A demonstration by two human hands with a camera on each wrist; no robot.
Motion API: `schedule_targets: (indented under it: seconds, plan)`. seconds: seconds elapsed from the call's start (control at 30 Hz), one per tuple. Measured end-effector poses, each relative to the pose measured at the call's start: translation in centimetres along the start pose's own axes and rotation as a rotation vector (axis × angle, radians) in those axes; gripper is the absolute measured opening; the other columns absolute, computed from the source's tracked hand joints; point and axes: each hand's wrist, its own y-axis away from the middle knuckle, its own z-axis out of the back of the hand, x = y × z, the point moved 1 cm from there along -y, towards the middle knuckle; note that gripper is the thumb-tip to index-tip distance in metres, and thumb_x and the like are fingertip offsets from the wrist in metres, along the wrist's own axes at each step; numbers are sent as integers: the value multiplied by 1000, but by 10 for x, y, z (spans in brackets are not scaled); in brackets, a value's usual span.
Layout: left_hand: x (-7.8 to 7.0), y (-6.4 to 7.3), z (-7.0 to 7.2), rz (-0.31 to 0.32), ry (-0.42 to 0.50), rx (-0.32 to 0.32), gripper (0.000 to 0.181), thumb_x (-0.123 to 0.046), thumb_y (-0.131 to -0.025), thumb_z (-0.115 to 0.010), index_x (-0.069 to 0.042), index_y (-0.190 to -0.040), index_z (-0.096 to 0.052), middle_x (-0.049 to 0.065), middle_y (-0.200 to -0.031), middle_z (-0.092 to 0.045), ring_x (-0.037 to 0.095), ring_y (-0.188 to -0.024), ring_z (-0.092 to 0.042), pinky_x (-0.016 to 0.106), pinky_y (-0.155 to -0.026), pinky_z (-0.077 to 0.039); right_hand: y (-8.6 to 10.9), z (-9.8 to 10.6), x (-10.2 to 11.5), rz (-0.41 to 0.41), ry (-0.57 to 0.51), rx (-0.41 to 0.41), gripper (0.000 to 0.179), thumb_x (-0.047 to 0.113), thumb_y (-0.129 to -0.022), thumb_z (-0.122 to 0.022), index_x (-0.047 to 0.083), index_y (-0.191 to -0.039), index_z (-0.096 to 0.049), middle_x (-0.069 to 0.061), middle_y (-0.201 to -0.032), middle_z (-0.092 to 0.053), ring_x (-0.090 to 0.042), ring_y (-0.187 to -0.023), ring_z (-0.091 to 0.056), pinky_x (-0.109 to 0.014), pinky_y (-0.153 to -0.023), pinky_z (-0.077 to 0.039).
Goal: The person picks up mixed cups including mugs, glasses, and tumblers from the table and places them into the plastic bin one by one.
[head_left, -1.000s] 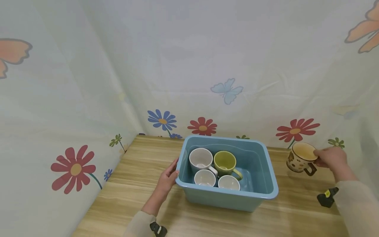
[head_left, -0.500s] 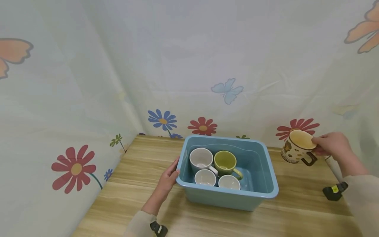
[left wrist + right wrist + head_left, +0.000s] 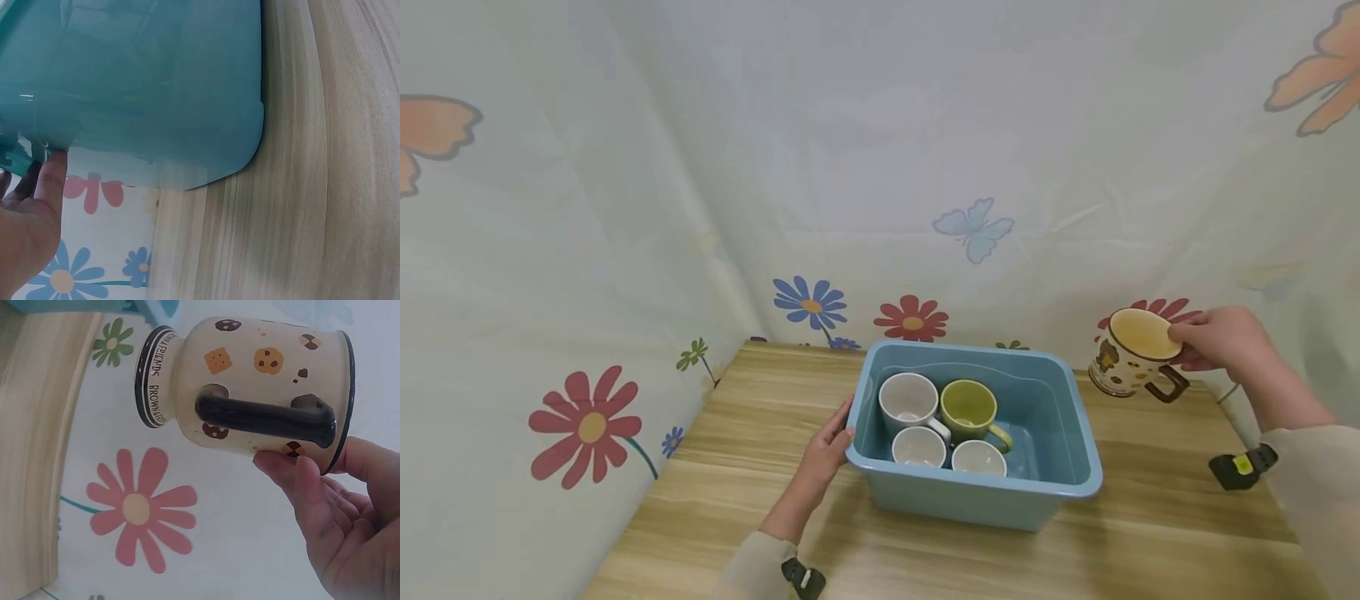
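Note:
My right hand (image 3: 1225, 340) pinches the rim of a cream mug (image 3: 1123, 367) with cookie prints and a dark brown handle. The mug (image 3: 250, 381) hangs in the air, slightly tilted, to the right of a blue plastic tub (image 3: 955, 492). At the tub's left end, my left hand (image 3: 822, 457) holds its rim, thumb on top and fingers against the outer wall. Inside the tub stand a large white mug (image 3: 895, 408), a green mug (image 3: 968, 412) and two smaller white cups (image 3: 919, 446), all upright and grouped to the left.
The tub rests on a wood-grain table (image 3: 760, 400). Behind it hangs a pale curtain (image 3: 850, 167) printed with flowers and butterflies. The tub's right part shows bare floor beside the green mug.
My right hand has raised the cream mug from low over the table, then carried it left toward the tub. The left hand and the tub have stayed in place.

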Motion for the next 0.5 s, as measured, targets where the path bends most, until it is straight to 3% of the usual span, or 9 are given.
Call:
schedule_targets:
  seconds: [0.13, 0.37, 0.5]
  plan:
    - [-1, -1, 1, -5, -6, 5, 58, -16, -106, -44, -5, -161, -29, 21, -168, -27, 46, -147, -40, 55, -108, -50, 2, -1, 9, 13, -9, 9, 52, 17, -100, -48, -29, -124, -53, -5, -69, -75, -8, -59, -70, -28, -60, -61]
    - [-2, 0, 0, 12, 7, 4, 59, -16, -106, -45, -6, -161, -29, 21, -168, -27, 46, -148, -38, 56, -110, -49, 4, -8, 27, 19, -32, 21, 42, 13, -98, -50, -27, -109, -61, -2, -66, -73, -6, -57, -68, -24, -58, -60]
    - [-1, 2, 0, 12, 15, 2, 58, -15, -105, -46, -7, -161, -30, 21, -168, -28, 45, -149, -38, 56, -110, -49, 4, -13, 37, 22, -18, 38, 41, 14, -98, -50, -25, -108, -61, -1, -67, -72, -7, -59, -68, -23, -59, -60]
